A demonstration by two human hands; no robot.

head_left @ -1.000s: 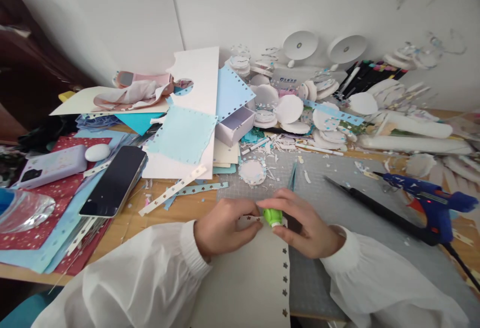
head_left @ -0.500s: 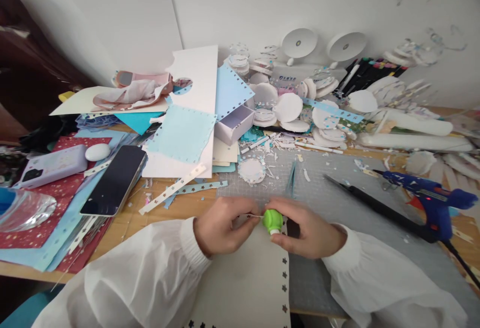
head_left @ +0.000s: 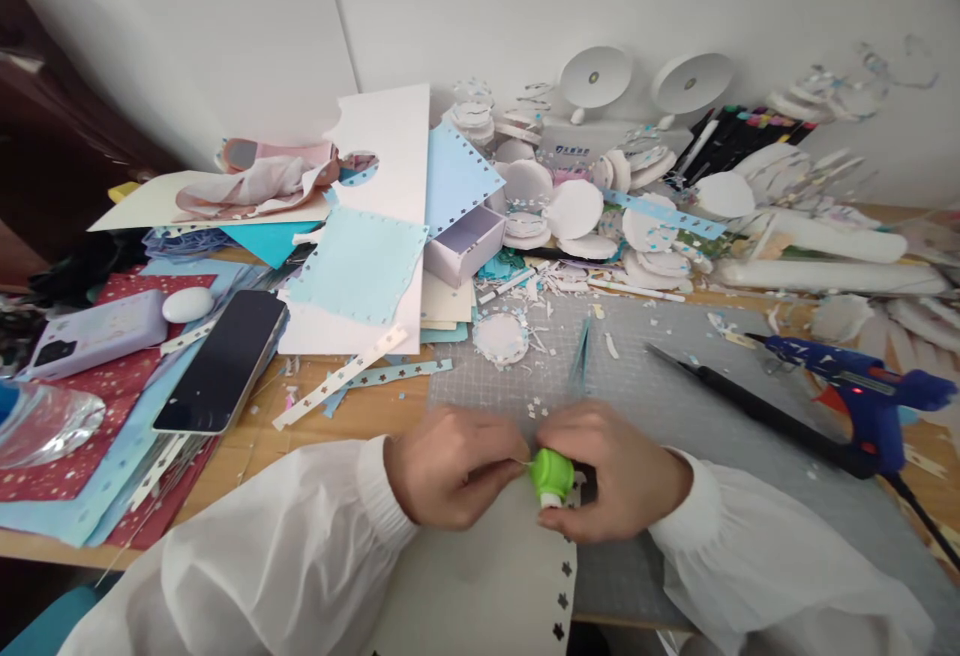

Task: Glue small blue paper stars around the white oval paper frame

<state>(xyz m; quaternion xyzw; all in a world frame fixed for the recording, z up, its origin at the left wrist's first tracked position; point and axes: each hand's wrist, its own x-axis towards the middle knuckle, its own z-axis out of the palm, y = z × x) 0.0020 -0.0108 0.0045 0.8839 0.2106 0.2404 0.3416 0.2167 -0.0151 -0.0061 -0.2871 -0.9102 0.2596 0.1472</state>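
Green punch point(head_left: 551, 476) is gripped by the right hand point(head_left: 615, 471), whose fingers are closed around it, at the upper right corner of a cream card sheet point(head_left: 487, 576) lying on the grey cutting mat point(head_left: 675, 406). The sheet's top edge is pinched by the closed left hand point(head_left: 450, 466), just beside the punch. Star-shaped holes point(head_left: 561, 598) are seen along the sheet's right edge; a blue glue gun point(head_left: 862, 391) lies well apart at the right.

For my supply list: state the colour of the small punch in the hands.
Bright green punch, clearest in the head view.
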